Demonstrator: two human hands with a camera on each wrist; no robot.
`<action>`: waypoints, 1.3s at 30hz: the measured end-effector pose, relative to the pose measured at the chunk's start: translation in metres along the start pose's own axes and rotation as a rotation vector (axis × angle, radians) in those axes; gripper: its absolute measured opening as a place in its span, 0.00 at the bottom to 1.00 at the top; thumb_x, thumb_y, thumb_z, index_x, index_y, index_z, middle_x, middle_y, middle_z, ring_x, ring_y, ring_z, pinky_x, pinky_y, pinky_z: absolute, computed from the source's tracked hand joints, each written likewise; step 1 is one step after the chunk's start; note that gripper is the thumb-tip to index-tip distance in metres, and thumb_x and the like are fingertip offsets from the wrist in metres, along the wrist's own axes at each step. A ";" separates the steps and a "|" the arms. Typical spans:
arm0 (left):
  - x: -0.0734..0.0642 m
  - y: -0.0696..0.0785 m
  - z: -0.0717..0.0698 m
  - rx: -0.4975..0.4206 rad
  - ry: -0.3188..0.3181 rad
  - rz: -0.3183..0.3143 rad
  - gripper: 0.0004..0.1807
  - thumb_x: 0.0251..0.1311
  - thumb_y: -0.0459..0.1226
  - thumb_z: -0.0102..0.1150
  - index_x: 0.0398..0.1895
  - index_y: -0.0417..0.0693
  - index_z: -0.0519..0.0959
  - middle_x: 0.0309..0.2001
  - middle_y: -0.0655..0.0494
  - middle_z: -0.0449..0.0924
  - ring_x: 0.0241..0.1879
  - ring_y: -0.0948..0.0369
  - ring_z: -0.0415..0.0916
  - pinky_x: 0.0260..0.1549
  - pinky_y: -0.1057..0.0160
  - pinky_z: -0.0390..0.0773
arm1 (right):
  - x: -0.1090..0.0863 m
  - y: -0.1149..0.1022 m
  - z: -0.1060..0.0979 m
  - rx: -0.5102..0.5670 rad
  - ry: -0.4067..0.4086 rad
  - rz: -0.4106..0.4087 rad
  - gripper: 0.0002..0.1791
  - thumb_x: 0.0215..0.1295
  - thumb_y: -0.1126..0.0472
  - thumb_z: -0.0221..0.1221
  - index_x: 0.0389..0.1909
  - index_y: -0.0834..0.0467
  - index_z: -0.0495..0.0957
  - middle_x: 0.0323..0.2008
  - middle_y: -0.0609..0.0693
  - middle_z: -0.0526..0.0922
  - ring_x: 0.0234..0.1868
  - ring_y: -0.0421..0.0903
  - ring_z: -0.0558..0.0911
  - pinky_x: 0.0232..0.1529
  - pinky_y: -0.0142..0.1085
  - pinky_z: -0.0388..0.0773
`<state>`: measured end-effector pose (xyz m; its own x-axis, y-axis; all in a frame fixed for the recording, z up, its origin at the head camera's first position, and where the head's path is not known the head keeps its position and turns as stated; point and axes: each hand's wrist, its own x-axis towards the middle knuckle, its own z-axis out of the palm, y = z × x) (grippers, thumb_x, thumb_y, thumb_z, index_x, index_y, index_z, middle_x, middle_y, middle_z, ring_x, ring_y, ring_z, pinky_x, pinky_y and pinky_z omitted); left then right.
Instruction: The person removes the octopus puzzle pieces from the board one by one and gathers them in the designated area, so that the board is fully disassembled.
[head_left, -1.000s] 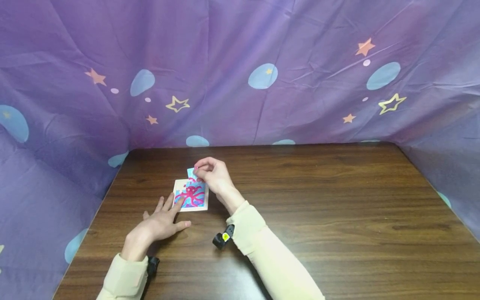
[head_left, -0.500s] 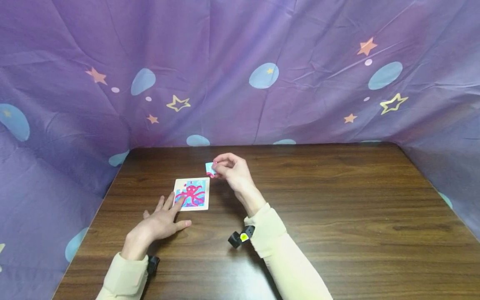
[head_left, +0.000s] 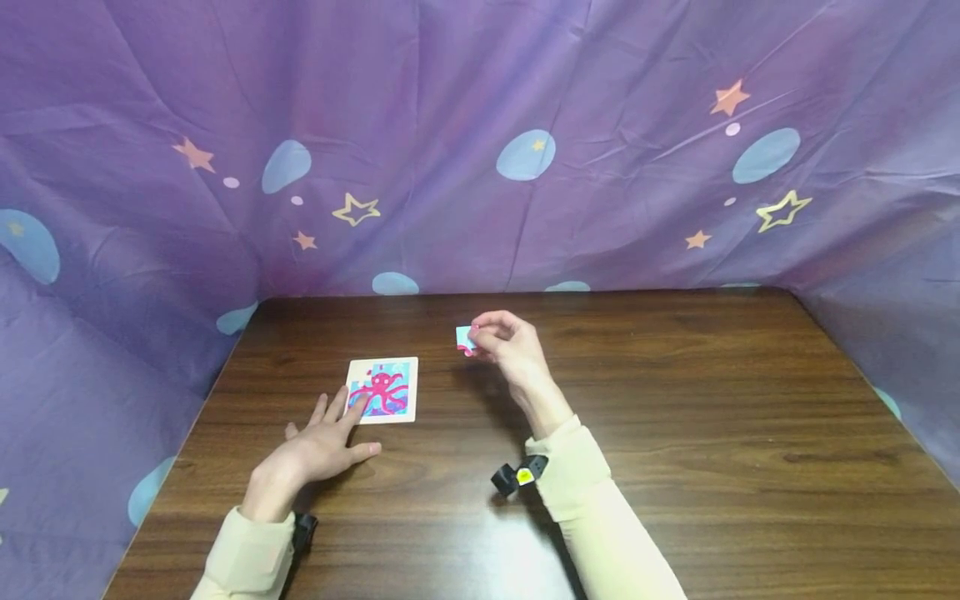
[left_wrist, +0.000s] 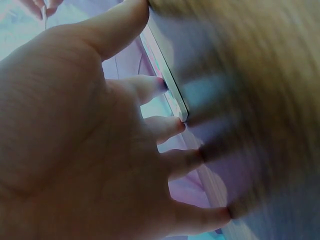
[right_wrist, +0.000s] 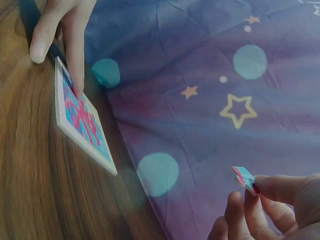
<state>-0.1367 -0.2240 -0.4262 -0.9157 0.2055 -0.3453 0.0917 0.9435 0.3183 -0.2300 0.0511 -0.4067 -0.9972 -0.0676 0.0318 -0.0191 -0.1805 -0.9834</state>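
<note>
A small jigsaw puzzle with a pink octopus on blue lies flat in a white frame on the table. Its upper left part shows bare pale backing. My left hand has its fingers spread, one fingertip on the picture and another at the frame's left edge. To the right of the puzzle and raised above the table, my right hand pinches a light blue and pink puzzle piece between thumb and fingers. In the right wrist view that puzzle piece is partly hidden by the thumb.
A brown wood-grain table extends to the right and front. Behind and beside it hangs a purple cloth with stars and blue ovals. A black wrist camera sticks out from the right sleeve, low over the table.
My right hand has lifted the puzzle piece away from the puzzle's top edge and carried it to the right. The left hand and the puzzle have stayed in place.
</note>
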 end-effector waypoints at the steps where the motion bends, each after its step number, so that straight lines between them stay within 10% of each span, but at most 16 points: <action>1: 0.000 0.000 0.000 -0.002 0.000 0.000 0.48 0.64 0.62 0.51 0.78 0.44 0.49 0.76 0.34 0.36 0.72 0.33 0.34 0.55 0.19 0.40 | 0.000 0.000 -0.003 -0.010 0.006 -0.001 0.10 0.59 0.75 0.61 0.42 0.71 0.77 0.25 0.49 0.83 0.24 0.43 0.82 0.33 0.41 0.83; 39: -0.001 0.004 0.001 -0.023 0.003 -0.011 0.51 0.61 0.64 0.53 0.77 0.43 0.50 0.75 0.33 0.36 0.71 0.31 0.34 0.53 0.18 0.39 | 0.001 0.009 -0.139 -0.138 0.138 0.148 0.06 0.65 0.70 0.59 0.41 0.63 0.75 0.25 0.45 0.83 0.25 0.40 0.82 0.30 0.34 0.83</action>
<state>-0.1345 -0.2199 -0.4255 -0.9177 0.1946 -0.3463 0.0729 0.9394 0.3349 -0.2411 0.1856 -0.4403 -0.9900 0.0533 -0.1303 0.1281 -0.0423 -0.9909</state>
